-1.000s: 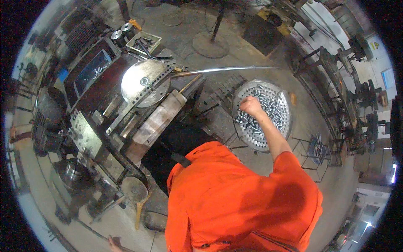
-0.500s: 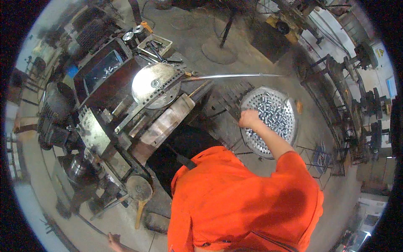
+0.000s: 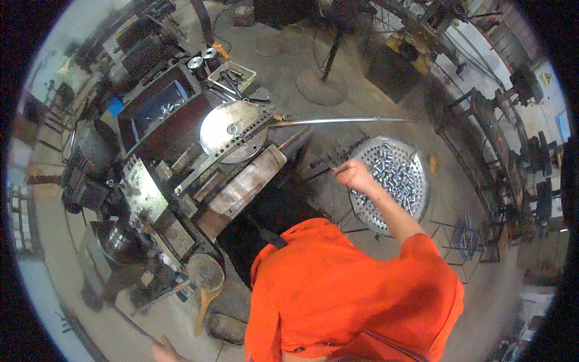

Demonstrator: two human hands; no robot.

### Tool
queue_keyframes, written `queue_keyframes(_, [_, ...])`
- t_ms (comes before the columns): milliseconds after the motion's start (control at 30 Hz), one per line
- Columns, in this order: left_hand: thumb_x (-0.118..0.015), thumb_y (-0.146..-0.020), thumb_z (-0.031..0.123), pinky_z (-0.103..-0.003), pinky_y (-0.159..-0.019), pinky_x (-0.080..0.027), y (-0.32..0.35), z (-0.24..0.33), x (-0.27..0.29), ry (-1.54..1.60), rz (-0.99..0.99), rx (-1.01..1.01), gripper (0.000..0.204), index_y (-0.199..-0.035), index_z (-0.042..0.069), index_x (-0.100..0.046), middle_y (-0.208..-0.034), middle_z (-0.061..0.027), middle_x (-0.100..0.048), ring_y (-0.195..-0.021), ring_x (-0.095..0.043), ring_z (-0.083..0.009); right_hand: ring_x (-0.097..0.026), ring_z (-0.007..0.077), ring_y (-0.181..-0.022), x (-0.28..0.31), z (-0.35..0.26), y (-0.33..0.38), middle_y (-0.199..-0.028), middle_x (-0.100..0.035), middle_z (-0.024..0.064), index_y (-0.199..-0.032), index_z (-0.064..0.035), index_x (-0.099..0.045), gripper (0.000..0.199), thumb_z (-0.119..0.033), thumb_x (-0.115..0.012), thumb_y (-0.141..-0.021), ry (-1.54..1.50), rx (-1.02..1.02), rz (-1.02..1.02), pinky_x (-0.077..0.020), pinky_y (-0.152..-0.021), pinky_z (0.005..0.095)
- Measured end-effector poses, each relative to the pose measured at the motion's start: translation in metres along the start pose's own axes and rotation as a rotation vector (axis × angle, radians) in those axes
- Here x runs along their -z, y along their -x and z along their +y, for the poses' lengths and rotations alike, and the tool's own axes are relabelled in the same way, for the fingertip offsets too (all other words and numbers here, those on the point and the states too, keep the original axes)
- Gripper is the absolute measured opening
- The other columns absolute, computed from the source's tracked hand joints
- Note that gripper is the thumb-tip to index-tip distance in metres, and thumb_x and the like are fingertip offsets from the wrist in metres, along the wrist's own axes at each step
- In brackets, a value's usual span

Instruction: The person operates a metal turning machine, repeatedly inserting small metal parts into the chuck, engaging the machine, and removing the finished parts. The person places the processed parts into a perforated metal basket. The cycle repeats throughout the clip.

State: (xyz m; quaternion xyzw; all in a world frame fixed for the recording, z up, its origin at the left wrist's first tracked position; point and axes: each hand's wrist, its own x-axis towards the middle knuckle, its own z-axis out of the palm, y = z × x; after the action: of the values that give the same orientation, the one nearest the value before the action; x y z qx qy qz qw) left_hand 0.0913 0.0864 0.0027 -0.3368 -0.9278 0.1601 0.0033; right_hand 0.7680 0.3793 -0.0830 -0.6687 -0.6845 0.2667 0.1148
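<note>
Steel cylinders [image 3: 395,175] fill the round perforated tray [image 3: 416,205]. At its left rim, the right hand [image 3: 356,176] has its grip pinched on one small piece. Best to carry it low and steady. Left hand [image 3: 164,350], well away from the tray; its grip I cannot tell.

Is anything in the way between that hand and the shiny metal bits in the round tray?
Nothing visible. The right hand is at the left rim of the tray, right beside the metal bits. The long rod lies farther back, clear of that gap.
</note>
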Motion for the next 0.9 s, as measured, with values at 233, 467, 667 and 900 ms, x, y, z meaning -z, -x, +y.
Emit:
queue_keyframes(233, [-0.056, -0.086, 0.013, -0.028, -0.073, -0.047, 0.026, 0.202, 0.121, 1.407, -0.152, -0.514, 0.027, -0.104, -0.007, -0.059, -0.089, -0.0114, -0.065, -0.086, -0.06, -0.018, -0.059, 0.0289, -0.094, -0.009, -0.192, -0.017, -0.103, -0.062, 0.0182, -0.09, -0.0072, -0.069, 0.042, -0.006, -0.056, -0.05, -0.569, 0.825, -0.092, -0.045, -0.081, 0.0334])
queue_keyframes(467, [-0.04, -0.094, 0.036, -0.031, -0.067, -0.048, 0.054, 0.316, 0.122, 2.19, -1.011, -0.653, 0.043, -0.088, -0.001, -0.06, -0.074, -0.0098, -0.064, -0.067, -0.062, -0.0201, -0.056, 0.0309, -0.091, -0.038, -0.298, -0.02, -0.105, -0.061, 0.0144, -0.087, -0.0058, -0.067, 0.036, -0.009, -0.058, -0.053, -0.56, 1.292, -0.01, -0.0455, -0.081, 0.0379])
queue_keyframes(667, [-0.051, -0.091, 0.026, -0.025, -0.054, -0.046, 0.049, 0.313, 0.114, 2.188, -0.67, -0.562, 0.031, -0.078, 0.0, -0.06, -0.064, -0.0047, -0.06, -0.057, -0.057, -0.0116, -0.056, 0.0326, -0.088, -0.039, -0.313, -0.009, -0.1, -0.061, 0.0148, -0.082, -0.0051, -0.065, 0.029, -0.013, -0.058, -0.055, -0.474, 1.254, 0.018, -0.0465, -0.078, 0.0396])
queue_keyframes(900, [-0.06, -0.086, 0.023, -0.022, -0.044, -0.039, 0.04, 0.304, 0.114, 1.742, -0.233, -0.642, 0.03, -0.072, -0.003, -0.064, -0.057, -0.002, -0.057, -0.051, -0.051, -0.0057, -0.054, 0.0271, -0.076, -0.04, -0.325, -0.017, -0.085, -0.059, 0.0089, -0.071, -0.0109, -0.062, 0.017, -0.018, -0.059, -0.055, -0.219, 1.361, 0.003, -0.0436, -0.07, 0.0381])
